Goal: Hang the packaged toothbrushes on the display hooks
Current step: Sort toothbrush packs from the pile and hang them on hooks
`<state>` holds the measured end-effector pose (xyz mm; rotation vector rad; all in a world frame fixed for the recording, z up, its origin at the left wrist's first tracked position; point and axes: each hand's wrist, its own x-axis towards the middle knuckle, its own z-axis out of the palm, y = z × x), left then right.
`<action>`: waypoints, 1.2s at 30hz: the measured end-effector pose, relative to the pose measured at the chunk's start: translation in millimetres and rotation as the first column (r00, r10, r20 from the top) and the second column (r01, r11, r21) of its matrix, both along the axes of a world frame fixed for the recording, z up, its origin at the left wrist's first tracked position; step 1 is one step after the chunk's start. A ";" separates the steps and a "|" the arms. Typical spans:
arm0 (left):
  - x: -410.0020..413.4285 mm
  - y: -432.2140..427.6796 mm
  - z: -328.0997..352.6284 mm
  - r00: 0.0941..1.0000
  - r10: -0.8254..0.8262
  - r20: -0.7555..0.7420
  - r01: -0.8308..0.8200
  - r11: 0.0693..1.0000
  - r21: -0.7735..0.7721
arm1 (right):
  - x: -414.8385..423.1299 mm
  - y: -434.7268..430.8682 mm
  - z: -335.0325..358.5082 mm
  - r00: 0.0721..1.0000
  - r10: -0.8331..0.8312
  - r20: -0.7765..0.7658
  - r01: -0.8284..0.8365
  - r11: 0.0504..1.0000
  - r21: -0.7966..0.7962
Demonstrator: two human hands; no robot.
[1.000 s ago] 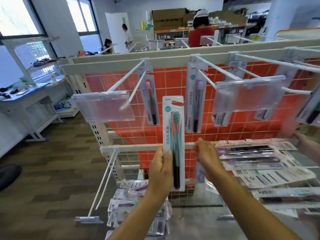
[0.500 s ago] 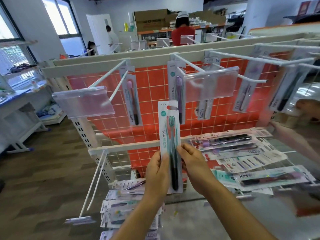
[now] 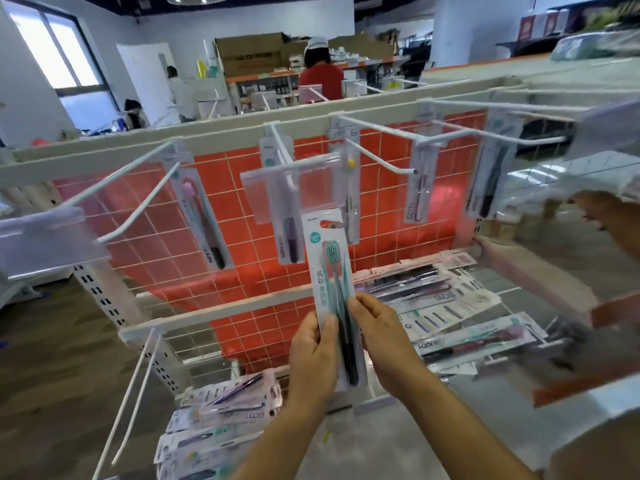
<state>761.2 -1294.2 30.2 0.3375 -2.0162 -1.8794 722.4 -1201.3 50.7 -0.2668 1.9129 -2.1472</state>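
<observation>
I hold a packaged toothbrush (image 3: 331, 271) with green bristles upright in front of the rack. My left hand (image 3: 311, 355) grips its lower left edge, and my right hand (image 3: 377, 327) pinches its right edge. The pack's hang hole sits just below the clear label plate (image 3: 266, 195) of the middle display hook (image 3: 284, 154). Other packs hang on the hooks: one on the left hook (image 3: 204, 223), one on the middle hook (image 3: 289, 237), others to the right (image 3: 417, 188).
Loose toothbrush packs lie on the shelf at right (image 3: 446, 306) and in a pile below (image 3: 221, 420). White hooks jut toward me from the top rail (image 3: 381, 154). Another person's hand (image 3: 595, 206) reaches in at far right. People stand behind the rack.
The view has swung left and closer to the rack. Both hands keep hold of the green pack, which now sits nearer the middle hook's label plate.
</observation>
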 end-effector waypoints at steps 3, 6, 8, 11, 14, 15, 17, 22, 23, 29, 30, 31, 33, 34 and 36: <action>-12.4 22.7 3.3 0.999 -0.032 -0.004 0.032 0.999 0.019 | -9.2 21.6 1.7 0.998 -0.057 0.012 0.057 0.998 -0.022; -25.1 47.4 5.7 0.999 -0.050 0.003 0.050 0.998 0.035 | -19.5 46.8 4.1 0.997 -0.078 0.018 0.079 0.996 -0.028; -33.5 61.3 7.1 0.999 -0.052 0.014 0.051 0.997 0.054 | -26.1 61.4 6.8 0.997 -0.077 0.018 0.078 0.996 -0.032; -47.3 80.5 7.8 0.998 -0.062 0.029 0.060 0.995 0.080 | -37.5 82.2 9.3 0.996 -0.086 0.038 0.088 0.995 -0.056; -58.6 96.1 5.6 0.997 -0.060 0.043 0.057 0.996 0.066 | -47.8 100.4 10.5 0.995 -0.084 0.057 0.088 0.994 -0.061; -62.0 100.7 5.2 0.997 -0.061 0.044 0.059 0.996 0.061 | -50.4 106.1 11.4 0.995 -0.080 0.059 0.084 0.994 -0.066; -67.5 111.0 6.8 0.997 -0.069 0.036 0.067 0.996 0.059 | -55.5 117.8 12.8 0.996 -0.073 0.050 0.077 0.995 -0.071; -80.3 139.4 7.5 0.995 -0.100 0.020 0.099 0.993 0.060 | -70.7 146.0 11.5 0.996 -0.092 0.008 0.092 0.995 -0.032; -82.9 144.9 5.9 0.995 -0.095 0.010 0.094 0.995 0.045 | -74.0 150.9 11.4 0.996 -0.082 0.015 0.083 0.996 -0.037; -90.9 174.1 1.8 1.000 -0.024 0.012 0.024 1.000 -0.012 | -88.9 177.4 9.7 0.998 -0.059 0.017 0.060 0.998 -0.026; -91.5 177.1 1.5 1.000 -0.017 0.016 0.017 1.000 -0.012 | -89.2 180.8 9.3 0.998 -0.058 0.021 0.058 0.998 -0.031; -91.3 179.5 1.1 1.000 -0.009 0.017 0.010 1.000 -0.008 | -88.9 183.7 9.2 0.998 -0.053 0.025 0.054 0.998 -0.037; -89.3 184.3 2.3 1.000 0.001 0.020 -0.001 1.000 -0.002 | -87.5 187.7 8.8 0.998 -0.047 0.029 0.049 0.997 -0.052; -87.3 185.9 3.1 1.000 -0.001 0.026 0.000 1.000 0.000 | -86.5 188.7 8.5 0.998 -0.049 0.029 0.051 0.997 -0.057; -82.9 186.2 1.9 0.999 -0.021 0.029 0.021 1.000 0.005 | -83.8 189.2 8.3 0.998 -0.053 0.031 0.054 0.997 -0.057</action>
